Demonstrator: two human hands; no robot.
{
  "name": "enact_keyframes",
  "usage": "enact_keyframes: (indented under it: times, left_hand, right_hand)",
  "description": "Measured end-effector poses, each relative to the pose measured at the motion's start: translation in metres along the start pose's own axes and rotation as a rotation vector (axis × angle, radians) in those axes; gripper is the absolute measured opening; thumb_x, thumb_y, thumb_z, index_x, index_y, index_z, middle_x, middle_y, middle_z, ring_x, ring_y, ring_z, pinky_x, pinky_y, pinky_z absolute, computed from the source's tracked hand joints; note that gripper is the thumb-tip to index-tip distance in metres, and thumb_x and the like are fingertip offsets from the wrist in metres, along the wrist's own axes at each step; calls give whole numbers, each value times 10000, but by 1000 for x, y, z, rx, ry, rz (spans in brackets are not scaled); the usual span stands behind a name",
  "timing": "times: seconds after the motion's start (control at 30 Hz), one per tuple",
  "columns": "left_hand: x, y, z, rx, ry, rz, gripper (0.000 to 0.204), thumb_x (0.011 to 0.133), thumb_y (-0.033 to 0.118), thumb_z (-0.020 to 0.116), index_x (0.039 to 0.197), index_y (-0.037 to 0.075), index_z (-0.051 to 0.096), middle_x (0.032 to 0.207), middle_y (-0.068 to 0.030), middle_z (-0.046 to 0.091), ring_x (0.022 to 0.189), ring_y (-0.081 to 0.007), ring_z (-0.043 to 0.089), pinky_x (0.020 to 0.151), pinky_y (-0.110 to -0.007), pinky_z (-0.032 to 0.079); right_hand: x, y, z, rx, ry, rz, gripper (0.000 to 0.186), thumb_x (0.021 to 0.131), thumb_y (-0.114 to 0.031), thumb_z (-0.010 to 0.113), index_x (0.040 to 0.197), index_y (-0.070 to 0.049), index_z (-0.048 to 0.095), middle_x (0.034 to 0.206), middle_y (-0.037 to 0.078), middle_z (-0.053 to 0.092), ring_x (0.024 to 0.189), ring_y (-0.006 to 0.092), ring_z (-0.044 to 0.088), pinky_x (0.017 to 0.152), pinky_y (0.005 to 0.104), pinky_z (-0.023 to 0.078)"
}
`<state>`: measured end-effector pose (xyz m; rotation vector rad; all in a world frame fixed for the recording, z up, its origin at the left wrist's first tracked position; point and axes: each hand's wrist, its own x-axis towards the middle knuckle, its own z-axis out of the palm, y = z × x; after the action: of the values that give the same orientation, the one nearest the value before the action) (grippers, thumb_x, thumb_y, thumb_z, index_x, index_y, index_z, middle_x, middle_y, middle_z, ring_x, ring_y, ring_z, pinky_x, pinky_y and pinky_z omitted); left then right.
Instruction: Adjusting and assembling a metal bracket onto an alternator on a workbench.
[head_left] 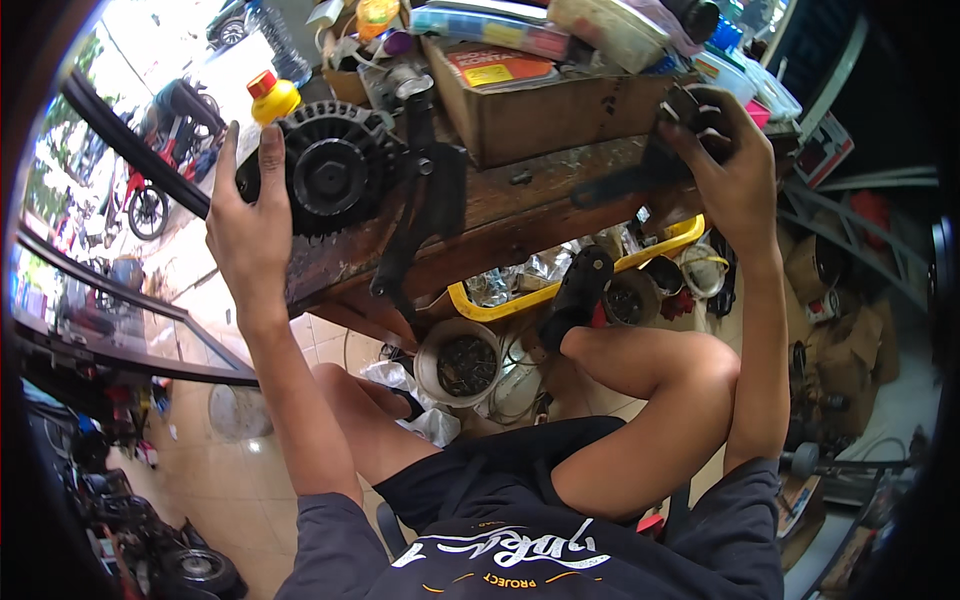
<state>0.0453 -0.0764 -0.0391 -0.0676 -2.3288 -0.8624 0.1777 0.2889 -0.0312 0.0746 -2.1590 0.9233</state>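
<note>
My left hand (250,230) is at the left end of the bench, thumb and index finger stretched up and apart. It lies against the left side of a round black finned alternator-like housing (333,172); its other fingers are hidden. Raised over the right end of the bench, my right hand (735,165) has its fingers curled round a dark cylindrical part (690,108) with shiny edges. What exactly that part is stays unclear. A dark metal bracket or clamp (422,185) stands beside the housing. Below the right hand, a dark flat strip (605,190) lies on the wooden bench (510,215).
Behind the housing is a yellow bottle (272,100) with a red cap. A cardboard box (560,115) loaded with containers backs the bench. Under it are a yellow tray (480,308) and a white bucket (420,365) of dark small parts. A glass door frame (130,340) borders the left.
</note>
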Motion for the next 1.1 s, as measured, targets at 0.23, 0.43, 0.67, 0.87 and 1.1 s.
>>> enact_keyframes:
  times: [0.23,0.43,0.67,0.87,1.1]
  left_hand:
    - [-91,22,15,-497,176,409,465,927,50,574,1374,-71,540,1439,-273,518,1412,-442,416,1172,-499,301]
    - [-209,52,40,-1045,-645,-216,427,1065,200,497,1430,-18,466,1172,-66,613,885,-89,564,770,-225,453]
    - [-219,50,44,-1114,-907,-692,401,1106,372,430,1279,29,544,854,23,589,687,-40,506,520,-185,362]
    - [-202,57,42,-1395,-927,-927,396,1118,408,326,1064,67,519,661,1,431,435,-92,349,422,-240,280]
    - [-195,54,43,-1762,-1124,-1078,417,1117,418,285,1019,63,481,583,23,363,389,-88,288,399,-243,251]
  right_hand:
    - [-14,-41,34,160,-346,149,365,805,-122,846,1095,18,673,876,76,737,746,103,674,690,270,565]
    - [-18,-78,68,33,-688,210,354,789,-225,843,1008,17,706,790,176,721,697,267,719,670,345,558]
    - [-2,-41,74,-117,-856,241,308,914,-239,710,1072,24,738,863,206,737,753,355,706,751,395,560]
    - [0,6,83,-193,-486,76,280,870,-196,718,1068,1,741,968,222,731,913,388,706,833,431,550]
    - [-3,36,98,-219,-457,-10,312,836,-234,743,1032,8,743,890,241,705,884,423,676,799,460,545]
